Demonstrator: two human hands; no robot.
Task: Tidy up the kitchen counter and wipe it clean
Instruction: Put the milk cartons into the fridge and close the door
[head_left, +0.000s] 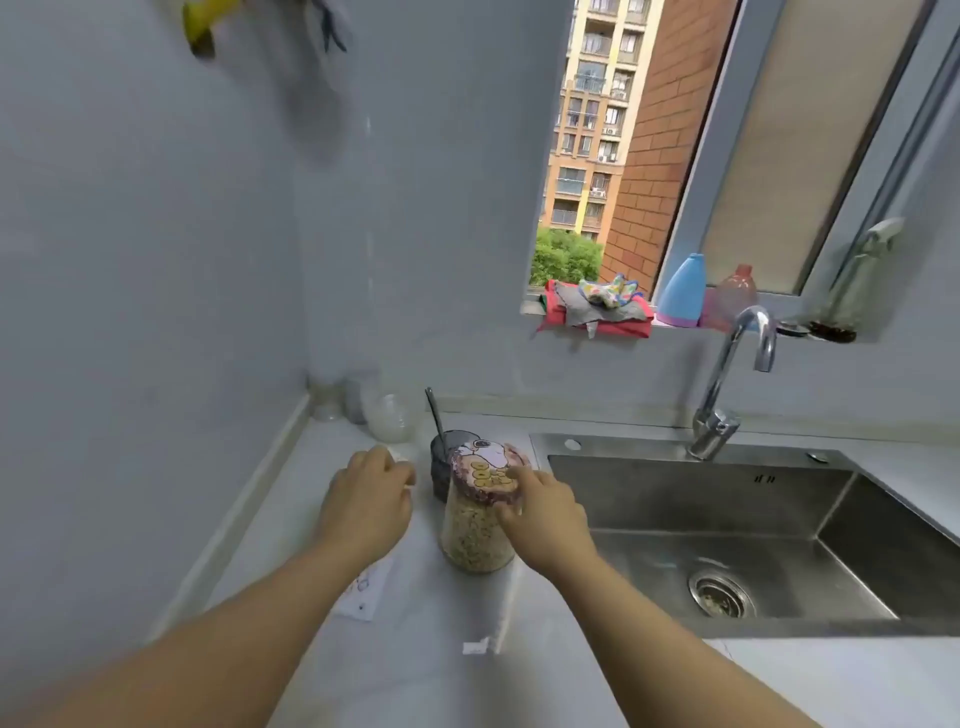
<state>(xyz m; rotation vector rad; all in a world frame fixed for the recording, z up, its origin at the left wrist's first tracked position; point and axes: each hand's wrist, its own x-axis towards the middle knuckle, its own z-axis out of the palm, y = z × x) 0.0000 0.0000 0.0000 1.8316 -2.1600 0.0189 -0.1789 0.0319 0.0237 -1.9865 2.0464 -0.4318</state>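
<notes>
A clear jar of oat-like grains (475, 540) with a cartoon-printed lid (488, 473) stands on the pale counter (415, 665) left of the sink. My right hand (545, 512) grips the jar at the lid's right side. My left hand (366, 506) is closed around something small and white at its fingertips; what it is cannot be told. A white paper or packet (363, 592) lies under my left wrist. Behind the jar stands a dark cup (444, 462) with a spoon (435, 415) in it.
Clear glass containers (387, 415) crowd the back left corner by the wall. A steel sink (727, 535) with a curved tap (727, 395) fills the right side. Folded cloths (597, 309) and bottles (683, 293) sit on the window sill. A small white scrap (475, 647) lies on the counter.
</notes>
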